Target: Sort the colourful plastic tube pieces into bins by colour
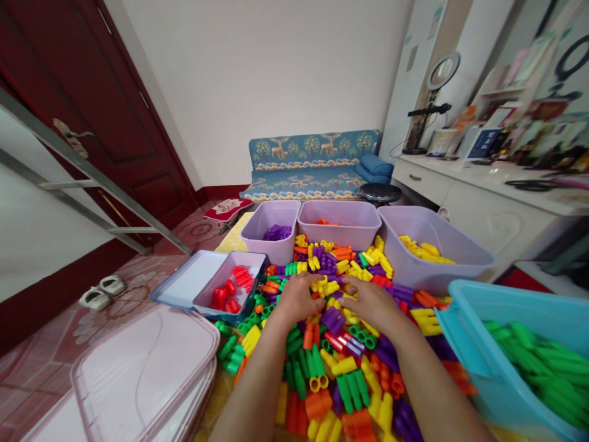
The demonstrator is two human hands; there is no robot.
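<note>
Over a heap of coloured plastic building pieces (334,319), my left hand (297,299) curls its thumb and fingers round a yellow finger-shaped building piece (326,286). My right hand (372,301) reaches in from the other side, thumb and fingers apart, close to more yellow pieces. Between the hands lies a purple piece (333,320). Green joined tubes (353,390) and orange ones (318,404) lie nearer to me, between my forearms. My fingertips partly cover the pieces beneath them.
Lilac bins hold purple pieces (277,232), orange pieces (323,221) and yellow pieces (426,250) behind the heap. Red pieces (226,297) fill a box at left. A blue tub (478,350) with green pieces stands right. Stacked lids (147,362) lie front left.
</note>
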